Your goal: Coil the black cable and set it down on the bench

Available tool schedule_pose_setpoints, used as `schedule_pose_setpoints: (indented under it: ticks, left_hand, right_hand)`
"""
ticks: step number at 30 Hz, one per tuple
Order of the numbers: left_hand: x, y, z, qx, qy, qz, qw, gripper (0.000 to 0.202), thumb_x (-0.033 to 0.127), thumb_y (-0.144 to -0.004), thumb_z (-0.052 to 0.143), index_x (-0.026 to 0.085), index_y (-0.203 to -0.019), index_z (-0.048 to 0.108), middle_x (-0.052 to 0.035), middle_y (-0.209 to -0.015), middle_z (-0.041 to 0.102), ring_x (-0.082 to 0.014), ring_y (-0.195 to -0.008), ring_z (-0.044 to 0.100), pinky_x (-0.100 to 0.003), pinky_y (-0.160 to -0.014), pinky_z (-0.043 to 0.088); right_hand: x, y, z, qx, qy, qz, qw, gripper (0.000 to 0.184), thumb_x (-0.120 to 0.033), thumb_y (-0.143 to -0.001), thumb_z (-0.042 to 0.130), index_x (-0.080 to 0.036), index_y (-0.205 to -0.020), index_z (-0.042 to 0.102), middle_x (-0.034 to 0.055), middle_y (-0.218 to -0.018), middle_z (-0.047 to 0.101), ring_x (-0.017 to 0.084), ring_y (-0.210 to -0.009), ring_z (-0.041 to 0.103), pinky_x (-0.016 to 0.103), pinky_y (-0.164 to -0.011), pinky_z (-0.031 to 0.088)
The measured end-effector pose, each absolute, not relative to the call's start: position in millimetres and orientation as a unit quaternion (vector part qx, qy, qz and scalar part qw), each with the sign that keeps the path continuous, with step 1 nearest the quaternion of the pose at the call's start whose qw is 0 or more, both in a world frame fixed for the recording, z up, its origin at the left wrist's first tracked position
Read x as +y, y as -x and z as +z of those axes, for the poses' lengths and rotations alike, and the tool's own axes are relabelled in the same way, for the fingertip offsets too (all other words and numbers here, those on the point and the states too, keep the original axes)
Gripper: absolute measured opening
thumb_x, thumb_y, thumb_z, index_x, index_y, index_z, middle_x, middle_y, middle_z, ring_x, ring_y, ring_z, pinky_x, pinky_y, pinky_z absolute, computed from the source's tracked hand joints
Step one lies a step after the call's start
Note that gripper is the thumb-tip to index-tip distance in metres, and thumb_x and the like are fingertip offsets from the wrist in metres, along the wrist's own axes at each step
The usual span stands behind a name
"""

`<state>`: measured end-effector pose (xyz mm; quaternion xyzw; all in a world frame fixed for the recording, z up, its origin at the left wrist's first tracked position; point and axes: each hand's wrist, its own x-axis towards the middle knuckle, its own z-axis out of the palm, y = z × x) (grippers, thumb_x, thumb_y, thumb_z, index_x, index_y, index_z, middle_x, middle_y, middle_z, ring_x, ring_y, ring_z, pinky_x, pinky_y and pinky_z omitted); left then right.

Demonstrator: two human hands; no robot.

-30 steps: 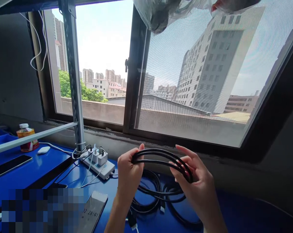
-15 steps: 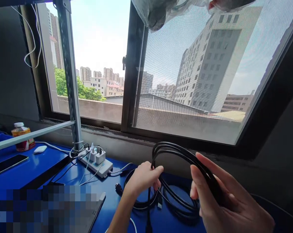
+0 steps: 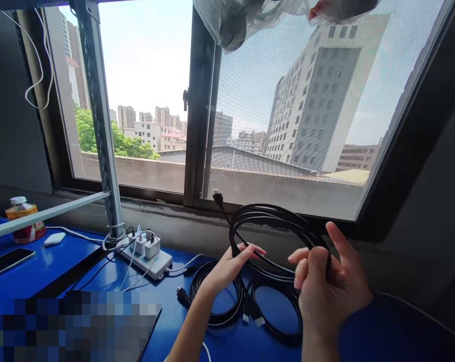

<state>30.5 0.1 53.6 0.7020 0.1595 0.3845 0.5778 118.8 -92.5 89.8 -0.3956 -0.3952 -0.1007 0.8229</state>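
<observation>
A looped black cable (image 3: pixel 273 208) is held up between my two hands over the blue table. My left hand (image 3: pixel 229 266) has the coil's left side between thumb and fingers, the fingertips reaching right. At the coil's right side my right hand (image 3: pixel 327 281) grips the loops between thumb and fingers, its index finger raised. One cable end with a flat, light-tipped plug (image 3: pixel 217 197) sticks up at the upper left of the coil. Below lie two more coiled black cables, a left coil (image 3: pixel 216 321) and a right coil (image 3: pixel 293 334), with plugs between them.
A white power strip (image 3: pixel 148 259) with several plugged-in adapters stands by the wall. Left of it are a metal rack post (image 3: pixel 99 115), a drink bottle (image 3: pixel 25 221), a white case (image 3: pixel 54 239) and a phone (image 3: pixel 8 264). A blurred-out flat device lies at the front left.
The right hand has turned and shifted, with its index finger now raised. The cable end that hung below the left hand now points up above the coil. The view has shifted slightly right.
</observation>
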Motion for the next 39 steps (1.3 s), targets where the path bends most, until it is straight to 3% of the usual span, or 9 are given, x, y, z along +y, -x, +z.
schedule_pose_setpoints:
  ticks: [5,9,11,14,19,23,28,34,39]
  left_hand:
    - [-2,-30,60,0.154,-0.648,0.465,0.583,0.052,0.068,-0.077,0.045,0.019,-0.062,0.051,-0.0062,-0.089,0.065,-0.0203,-0.084,0.055,-0.031,-0.080,0.042]
    - [-4,-24,68,0.137,-0.552,0.499,0.654,0.055,0.071,-0.069,0.055,0.019,-0.061,0.042,-0.0031,-0.070,0.062,-0.0181,-0.071,0.058,-0.029,-0.070,0.044]
    - [-4,-18,73,0.131,-0.512,0.522,0.670,0.054,0.069,-0.066,0.060,0.019,-0.064,0.041,0.0049,-0.049,0.046,-0.0129,-0.051,0.053,-0.023,-0.054,0.041]
    - [-4,-4,78,0.135,-0.502,0.552,0.652,0.049,0.064,-0.067,0.064,0.019,-0.069,0.046,0.0111,-0.042,0.024,-0.0060,-0.033,0.031,-0.020,-0.039,0.027]
    - [-7,14,85,0.170,-0.570,0.559,0.578,0.045,0.063,-0.070,0.060,0.019,-0.075,0.052,0.0099,-0.042,0.028,-0.0050,-0.030,0.024,-0.021,-0.032,0.017]
    - [-12,16,87,0.177,-0.601,0.534,0.568,0.049,0.066,-0.068,0.059,0.019,-0.071,0.045,0.0097,-0.042,0.034,-0.0049,-0.029,0.025,-0.019,-0.028,0.016]
    - [-19,15,90,0.161,-0.615,0.490,0.596,0.049,0.063,-0.069,0.062,0.019,-0.081,0.044,0.0119,-0.040,0.036,-0.0029,-0.028,0.022,-0.016,-0.028,0.014]
    - [-26,15,91,0.143,-0.580,0.496,0.630,0.059,0.067,-0.062,0.067,0.019,-0.089,0.046,0.0133,-0.041,0.032,-0.0019,-0.030,0.016,-0.015,-0.029,0.013]
    - [-25,12,92,0.120,-0.554,0.499,0.656,0.063,0.079,-0.065,0.050,0.018,-0.078,0.045,0.0100,-0.040,0.034,-0.0031,-0.031,0.020,-0.016,-0.030,0.013]
  right_hand:
    - [-91,-123,94,-0.363,0.422,-0.028,0.830,0.047,-0.041,-0.083,0.060,-0.018,-0.122,0.053,-0.0032,-0.057,0.058,0.004,-0.030,0.037,0.016,-0.031,0.029]
    - [-88,-124,92,-0.407,0.429,0.012,0.806,0.046,-0.044,-0.085,0.055,-0.022,-0.125,0.050,0.0007,-0.075,0.062,0.004,-0.036,0.045,0.019,-0.040,0.042]
    - [-86,-126,90,-0.442,0.459,0.010,0.771,0.052,-0.045,-0.082,0.059,-0.026,-0.129,0.046,0.0041,-0.092,0.062,0.005,-0.040,0.050,0.022,-0.044,0.047]
    - [-88,-125,90,-0.480,0.502,0.005,0.719,0.068,-0.046,-0.072,0.069,-0.030,-0.133,0.041,0.0064,-0.106,0.059,0.007,-0.042,0.052,0.023,-0.041,0.049]
    - [-96,-114,92,-0.475,0.520,-0.011,0.709,0.052,-0.047,-0.074,0.066,-0.029,-0.122,0.055,0.0041,-0.101,0.060,0.006,-0.046,0.047,0.021,-0.041,0.048]
    - [-97,-109,92,-0.481,0.492,-0.012,0.725,0.037,-0.046,-0.074,0.067,-0.029,-0.107,0.066,0.0013,-0.087,0.059,0.005,-0.043,0.038,0.018,-0.036,0.041]
    - [-94,-111,92,-0.481,0.464,-0.007,0.744,0.032,-0.044,-0.077,0.064,-0.033,-0.107,0.066,-0.0012,-0.083,0.058,0.003,-0.040,0.033,0.018,-0.035,0.034]
    - [-93,-113,91,-0.454,0.499,-0.053,0.737,0.031,-0.044,-0.076,0.064,-0.028,-0.102,0.069,0.0014,-0.077,0.059,0.008,-0.048,0.043,0.019,-0.034,0.030]
    - [-92,-116,90,-0.464,0.491,-0.091,0.732,0.027,-0.042,-0.075,0.065,-0.023,-0.094,0.070,0.0029,-0.075,0.063,0.007,-0.041,0.042,0.020,-0.034,0.033]
